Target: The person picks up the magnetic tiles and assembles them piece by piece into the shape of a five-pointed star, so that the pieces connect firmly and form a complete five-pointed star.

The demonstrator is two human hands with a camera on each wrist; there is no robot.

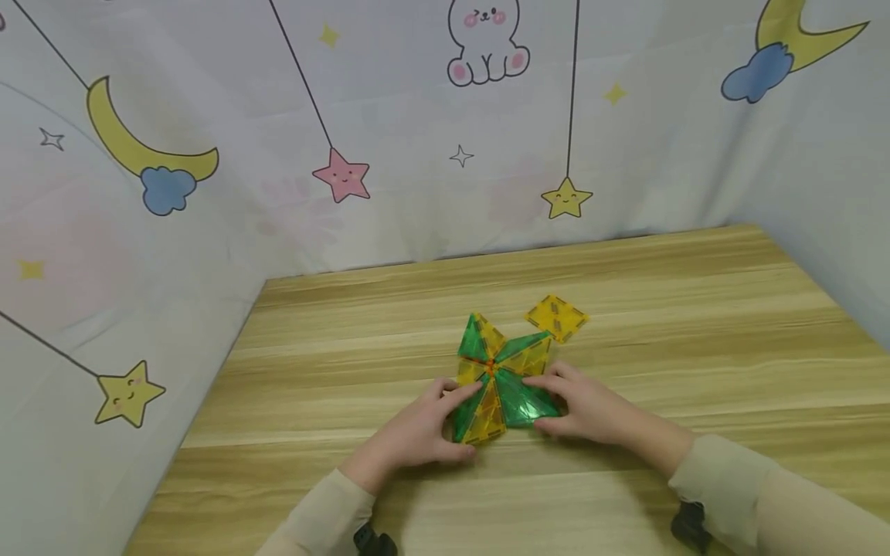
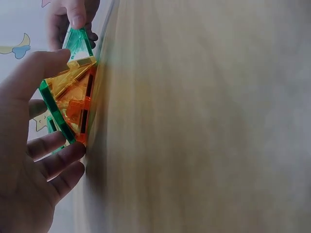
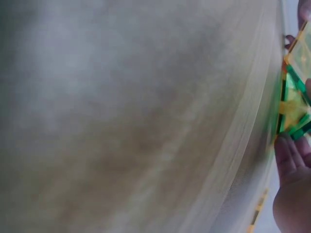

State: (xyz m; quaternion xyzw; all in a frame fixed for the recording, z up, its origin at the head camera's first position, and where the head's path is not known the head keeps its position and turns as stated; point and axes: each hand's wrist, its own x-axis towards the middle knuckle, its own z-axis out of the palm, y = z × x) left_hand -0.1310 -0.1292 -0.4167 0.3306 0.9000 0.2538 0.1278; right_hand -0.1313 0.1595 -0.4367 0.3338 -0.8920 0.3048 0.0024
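A star-like shape of translucent green and yellow magnetic tiles (image 1: 511,398) stands on the wooden table, its tiles sloping up and meeting at an orange centre. At its near left side, my left hand (image 1: 424,425) holds a green and yellow part between thumb and fingers. The left wrist view shows that thumb on a yellow tile (image 2: 73,80), with other fingers spread near the lower edge. On the right, my right hand (image 1: 587,405) grips a green section between thumb and fingers. Only part of this hand (image 3: 294,179) shows in the right wrist view.
A yellow diamond-shaped tile (image 1: 566,316) lies flat behind the shape, close to its far right point. The wooden table (image 1: 334,347) reaches back to a white cloth (image 1: 417,224) printed with stars, moons and an animal figure.
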